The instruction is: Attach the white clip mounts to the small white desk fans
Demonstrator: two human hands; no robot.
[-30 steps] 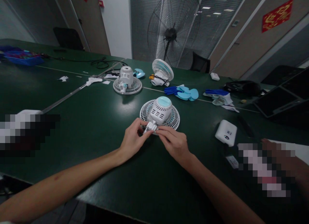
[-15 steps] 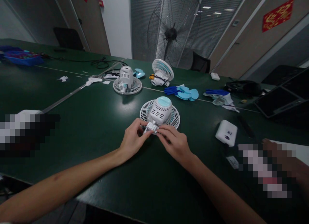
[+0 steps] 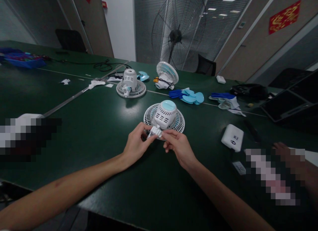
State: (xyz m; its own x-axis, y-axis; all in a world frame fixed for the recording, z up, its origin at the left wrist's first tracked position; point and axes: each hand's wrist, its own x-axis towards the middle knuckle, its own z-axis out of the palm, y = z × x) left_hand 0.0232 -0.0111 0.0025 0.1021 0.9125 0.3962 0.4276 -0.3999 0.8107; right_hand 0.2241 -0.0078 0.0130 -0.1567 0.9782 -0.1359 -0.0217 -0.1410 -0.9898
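A small white fan (image 3: 165, 114) with a pale blue cap on its motor housing lies grille-down on the green table. At its near side sticks out a white clip-like bracket (image 3: 156, 130). My left hand (image 3: 136, 141) pinches that bracket from the left between thumb and fingers. From the right, my right hand (image 3: 179, 146) is closed, with thumb and forefinger at the bracket's right end and the other fingers curled below. Whether a small part sits in the right fingertips is too small to make out.
Behind stand a second white fan (image 3: 130, 82) and a tilted one (image 3: 167, 75). Light blue fan blades (image 3: 192, 96) and blue-and-white gloves (image 3: 225, 100) lie beyond. A white box (image 3: 232, 137) sits to the right, near another person's hand (image 3: 282, 151). A blue tray (image 3: 25, 60) is far left.
My right hand's fingers have curled in and shifted slightly at the bracket's right end. My left hand keeps its pinch, and the fan stays put.
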